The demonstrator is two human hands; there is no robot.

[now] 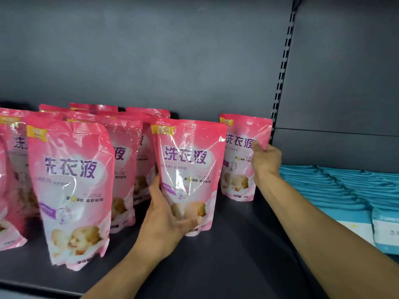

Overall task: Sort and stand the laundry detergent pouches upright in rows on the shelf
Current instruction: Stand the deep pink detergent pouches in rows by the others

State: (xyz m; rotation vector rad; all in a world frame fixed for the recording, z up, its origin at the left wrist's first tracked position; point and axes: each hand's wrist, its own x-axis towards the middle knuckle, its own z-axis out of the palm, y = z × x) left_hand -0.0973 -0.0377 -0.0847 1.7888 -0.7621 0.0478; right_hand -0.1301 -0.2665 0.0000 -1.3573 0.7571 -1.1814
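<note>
Several pink laundry detergent pouches stand upright on a dark shelf (237, 251). My left hand (166, 221) grips the lower left side of a front pouch (190, 160) near the middle. My right hand (266, 159) holds the right edge of a rear pouch (239, 152) that stands near the shelf's right upright. A large pouch (73, 186) stands closest to me at the left, with more pink pouches (127, 160) in rows behind and beside it.
A slotted metal upright (282, 67) splits the shelving. Right of it lie flat blue packages (345, 190) in an overlapping row, with white-and-blue packs (385, 231) at the far right. The grey back panel (151, 50) rises behind the pouches.
</note>
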